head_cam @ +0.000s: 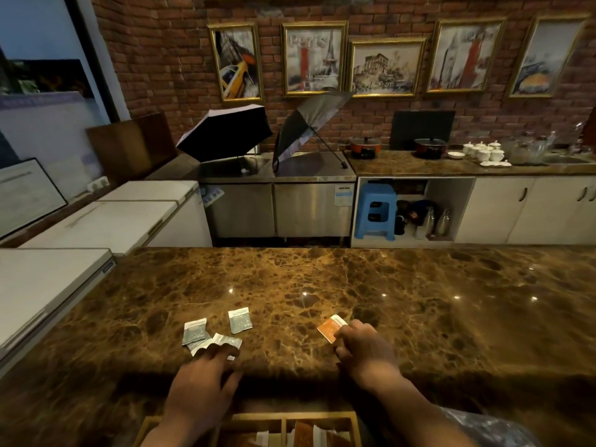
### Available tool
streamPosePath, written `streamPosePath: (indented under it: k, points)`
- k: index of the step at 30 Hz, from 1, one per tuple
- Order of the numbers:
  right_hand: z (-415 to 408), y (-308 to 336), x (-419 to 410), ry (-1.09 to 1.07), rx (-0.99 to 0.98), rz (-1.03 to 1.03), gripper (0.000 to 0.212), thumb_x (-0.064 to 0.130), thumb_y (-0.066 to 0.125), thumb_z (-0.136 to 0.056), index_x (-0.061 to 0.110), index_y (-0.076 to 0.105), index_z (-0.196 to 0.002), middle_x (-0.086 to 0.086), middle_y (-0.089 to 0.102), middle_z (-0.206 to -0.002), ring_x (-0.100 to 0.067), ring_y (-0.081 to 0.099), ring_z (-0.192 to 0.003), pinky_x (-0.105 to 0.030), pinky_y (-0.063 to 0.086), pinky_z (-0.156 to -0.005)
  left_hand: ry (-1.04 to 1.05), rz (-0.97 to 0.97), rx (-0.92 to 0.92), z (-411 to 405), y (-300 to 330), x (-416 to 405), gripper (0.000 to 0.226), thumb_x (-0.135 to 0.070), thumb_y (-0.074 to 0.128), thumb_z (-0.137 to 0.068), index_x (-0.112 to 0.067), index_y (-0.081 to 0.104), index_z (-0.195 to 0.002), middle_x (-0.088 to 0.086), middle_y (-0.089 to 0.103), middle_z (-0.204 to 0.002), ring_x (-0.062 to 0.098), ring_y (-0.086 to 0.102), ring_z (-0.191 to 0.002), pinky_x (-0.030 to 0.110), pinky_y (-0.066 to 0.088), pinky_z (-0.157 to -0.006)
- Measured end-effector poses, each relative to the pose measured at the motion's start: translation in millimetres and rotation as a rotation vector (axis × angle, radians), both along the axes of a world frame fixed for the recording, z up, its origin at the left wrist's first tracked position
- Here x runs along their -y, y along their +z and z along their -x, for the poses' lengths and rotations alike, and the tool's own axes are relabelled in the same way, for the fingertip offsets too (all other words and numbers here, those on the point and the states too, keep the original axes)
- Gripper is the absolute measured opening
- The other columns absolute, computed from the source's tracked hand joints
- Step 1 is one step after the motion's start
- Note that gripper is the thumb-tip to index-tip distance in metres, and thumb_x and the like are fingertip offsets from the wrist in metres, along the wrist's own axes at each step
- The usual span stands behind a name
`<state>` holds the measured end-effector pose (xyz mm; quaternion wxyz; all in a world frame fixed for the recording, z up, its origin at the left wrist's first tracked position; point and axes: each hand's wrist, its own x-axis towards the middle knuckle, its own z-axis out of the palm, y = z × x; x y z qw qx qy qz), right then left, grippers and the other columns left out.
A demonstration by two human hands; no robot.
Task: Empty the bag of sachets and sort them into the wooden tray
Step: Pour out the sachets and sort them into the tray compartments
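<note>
Several grey-green sachets lie on the marble counter [322, 285]: one apart [240, 320], one at the left [194, 331], and a crumpled silver pair [215, 342] under my left fingertips. My left hand [203, 385] rests fingers-down on that pair. An orange sachet [331, 328] is pinched at its near corner by my right hand [361, 350]. The wooden tray [283, 417] sits at the bottom edge with orange and white sachets standing in its compartments. A clear plastic bag [483, 427] shows under my right forearm.
White chest freezers [96, 221] stand to the left. Beyond the counter are a steel cabinet with two open umbrellas [225, 133], a blue stool [375, 211], pots and white cups on the back worktop.
</note>
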<state>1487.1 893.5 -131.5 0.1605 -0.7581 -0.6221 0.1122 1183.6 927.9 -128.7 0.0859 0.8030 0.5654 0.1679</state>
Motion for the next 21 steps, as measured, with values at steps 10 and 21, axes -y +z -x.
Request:
streamPosePath:
  k: [10, 21]
  points:
    - [1, -25, -43, 0.121, 0.061, 0.041, 0.047, 0.038, 0.057, -0.095, 0.033, 0.052, -0.142, 0.008, 0.049, -0.147, -0.015, 0.044, -0.136, -0.031, 0.041, -0.109, 0.084, 0.055, -0.003, 26, -9, -50, 0.047, -0.047, 0.073, -0.082, -0.031, 0.061, -0.125, -0.003, 0.064, -0.128, 0.021, 0.059, -0.117, 0.034, 0.046, -0.098]
    - [4, -30, -30, 0.093, 0.21, 0.002, 0.026, 0.032, 0.043, -0.102, 0.023, 0.064, -0.114, 0.0, 0.068, -0.113, -0.023, 0.062, -0.104, -0.033, 0.046, -0.088, 0.052, 0.027, -0.331, 0, -20, -66, 0.035, -0.057, 0.069, -0.079, -0.032, 0.062, -0.102, -0.01, 0.068, -0.107, 0.018, 0.059, -0.105, 0.035, 0.043, -0.088]
